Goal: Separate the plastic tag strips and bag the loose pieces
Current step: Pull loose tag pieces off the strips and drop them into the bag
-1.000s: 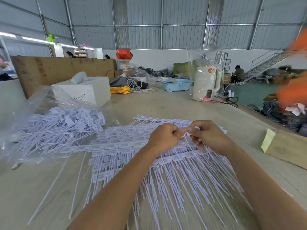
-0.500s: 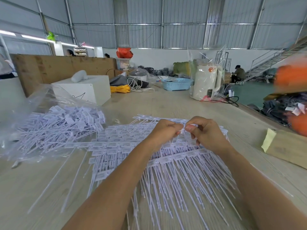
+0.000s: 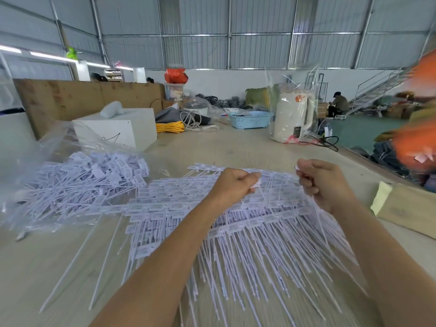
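Head view looks down on a pile of white plastic tag strips [image 3: 226, 223] spread across the counter [image 3: 247, 147]. Above the pile's far edge the left hand [image 3: 232, 185] is curled, pinching a tag head, and the right hand [image 3: 323, 182], apart from it, pinches another tag with its thin tail trailing down. Left of the pile lies a clear plastic bag [image 3: 47, 161] holding loose tags [image 3: 94, 180]. Beyond the pile stand a white box [image 3: 118, 128], a blue basket [image 3: 250, 119] and a wrapped white kettle [image 3: 292, 119].
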